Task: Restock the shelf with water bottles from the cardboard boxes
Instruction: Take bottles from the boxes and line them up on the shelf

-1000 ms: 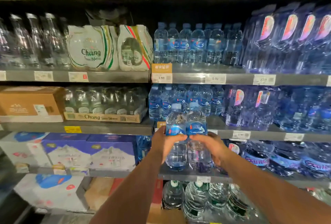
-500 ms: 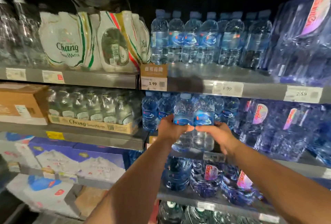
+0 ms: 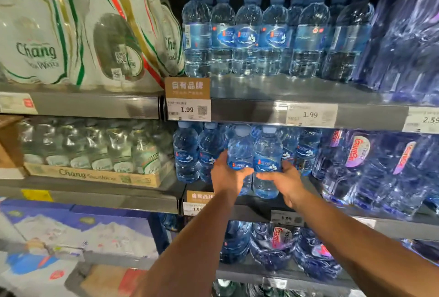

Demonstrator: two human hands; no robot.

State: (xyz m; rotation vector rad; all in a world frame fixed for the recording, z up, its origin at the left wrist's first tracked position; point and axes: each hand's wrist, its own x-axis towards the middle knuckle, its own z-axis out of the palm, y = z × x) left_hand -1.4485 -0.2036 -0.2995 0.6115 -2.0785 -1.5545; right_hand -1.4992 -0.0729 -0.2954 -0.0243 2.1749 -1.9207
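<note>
L hand (image 3: 226, 176) grips L bottle (image 3: 240, 151) at mid-body, fingers curled round it under the label. R hand (image 3: 286, 184) grips R bottle (image 3: 268, 151) the same way. Both bottles are upright, caps up, touching side by side at the front of the mid shelf (image 3: 259, 208). Bases are near the shelf lip; contact w/ shelf cannot be told. Like bottles (image 3: 187, 154) stand just beside, to the L and behind. Tag (image 3: 286, 218) reads 1.99. Tray (image 3: 95, 175) sits on the adjacent bay, L.
</note>
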